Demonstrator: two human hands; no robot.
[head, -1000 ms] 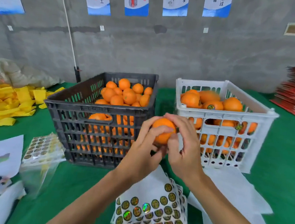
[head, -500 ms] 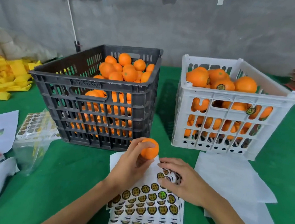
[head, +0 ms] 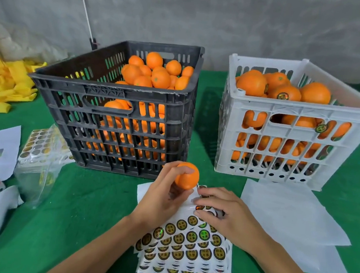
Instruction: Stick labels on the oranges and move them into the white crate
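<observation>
An orange (head: 187, 178) is gripped by the left hand (head: 162, 201) above the near tabletop edge, where round gold-and-black labels (head: 184, 249), their characters unreadable, are pinched by the right hand (head: 222, 217). Behind stand the black crate (head: 121, 110) and white crate (head: 291, 134), where labelled oranges (head: 283, 91) are held.

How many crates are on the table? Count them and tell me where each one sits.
2. The black crate stands left of centre on the green table, the white crate to its right, apart from it. Both hold oranges. None seems hidden.
</observation>
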